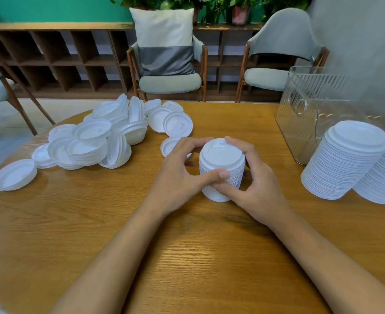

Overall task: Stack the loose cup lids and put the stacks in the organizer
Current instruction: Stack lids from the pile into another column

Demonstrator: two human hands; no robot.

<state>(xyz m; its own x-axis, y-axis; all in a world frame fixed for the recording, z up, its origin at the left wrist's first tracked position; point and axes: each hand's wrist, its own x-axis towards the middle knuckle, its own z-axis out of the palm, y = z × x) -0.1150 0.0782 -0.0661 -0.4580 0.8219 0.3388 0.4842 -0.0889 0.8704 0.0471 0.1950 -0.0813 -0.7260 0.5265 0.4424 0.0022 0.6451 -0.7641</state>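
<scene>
A short stack of white cup lids stands upright in the middle of the wooden table. My left hand grips its left side, thumb across the front. My right hand grips its right side, fingers curled over the top rim. A heap of loose white lids lies at the left. A clear ribbed plastic organizer stands at the right rear, and I see no lids inside it.
Two tall lid stacks lean at the right edge, in front of the organizer. A single lid lies far left. Chairs and a wooden shelf stand behind the table. Bare wood stretches along the near side.
</scene>
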